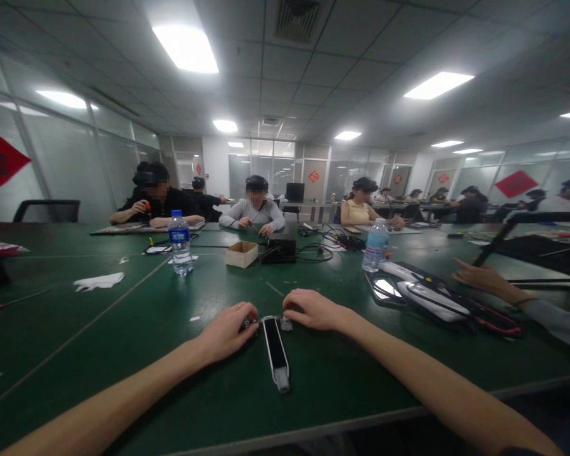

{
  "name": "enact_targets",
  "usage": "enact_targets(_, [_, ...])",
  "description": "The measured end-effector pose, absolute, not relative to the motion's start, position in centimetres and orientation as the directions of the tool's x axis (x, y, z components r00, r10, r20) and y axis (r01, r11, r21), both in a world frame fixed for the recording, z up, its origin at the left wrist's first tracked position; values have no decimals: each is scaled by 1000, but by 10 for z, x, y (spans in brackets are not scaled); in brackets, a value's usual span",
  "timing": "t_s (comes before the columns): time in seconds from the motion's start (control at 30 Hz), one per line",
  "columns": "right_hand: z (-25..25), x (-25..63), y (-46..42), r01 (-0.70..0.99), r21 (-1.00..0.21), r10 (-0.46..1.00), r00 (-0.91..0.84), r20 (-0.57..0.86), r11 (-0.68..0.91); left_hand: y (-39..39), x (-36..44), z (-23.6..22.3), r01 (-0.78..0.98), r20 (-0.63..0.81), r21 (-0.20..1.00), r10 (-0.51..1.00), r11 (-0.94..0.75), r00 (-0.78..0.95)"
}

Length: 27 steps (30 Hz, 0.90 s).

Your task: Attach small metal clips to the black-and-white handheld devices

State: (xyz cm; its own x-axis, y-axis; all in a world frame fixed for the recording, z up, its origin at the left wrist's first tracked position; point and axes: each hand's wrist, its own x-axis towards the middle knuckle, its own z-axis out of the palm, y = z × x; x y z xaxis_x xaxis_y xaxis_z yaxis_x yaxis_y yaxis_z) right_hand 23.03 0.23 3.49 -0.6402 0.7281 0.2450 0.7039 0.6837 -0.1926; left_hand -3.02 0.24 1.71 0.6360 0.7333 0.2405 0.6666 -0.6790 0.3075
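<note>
A long narrow piece with a black face, a pale frame and a grey end (276, 348) lies on the green table in front of me. Just left of its far end, my left hand (225, 330) rests with bent fingers closed around a small grey metallic part (247, 323), mostly hidden by them. On the other side, my right hand (316, 309) curves its fingers down beside a small grey crumpled-looking part (286, 324). Its fingertips meet at the top of that part, but their exact hold is too small to make out.
Water bottles (180, 244) (375, 247) stand left and right, with a small open box (242, 254) and a black box (278, 249) between. Cables and pale devices (432, 301) lie at right, near another person's hand (484, 278). A white glove (99, 281) lies left. Several people sit opposite.
</note>
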Motion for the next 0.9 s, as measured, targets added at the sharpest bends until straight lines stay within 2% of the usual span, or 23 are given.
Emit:
enact_targets(0.17, [34, 259, 21, 867, -75, 842, -454, 291, 493, 0, -29, 19, 679, 218, 306, 743, -668, 633])
enact_targets(0.33, [22, 288, 39, 935, -29, 918, -342, 203, 354, 2, -33, 16, 647, 215, 366, 737, -669, 640])
enact_targets(0.47, [17, 293, 45, 937, -50, 926, -331, 183, 345, 5, -35, 13, 622, 227, 393, 727, -677, 648])
enact_targets(0.67, [13, 296, 50, 949, -18, 922, -300, 244, 314, 6, -36, 13, 621, 231, 397, 728, -676, 646])
enact_targets(0.9, [10, 300, 53, 950, -53, 938, -293, 184, 307, 6, -37, 12, 615, 222, 414, 730, -671, 647])
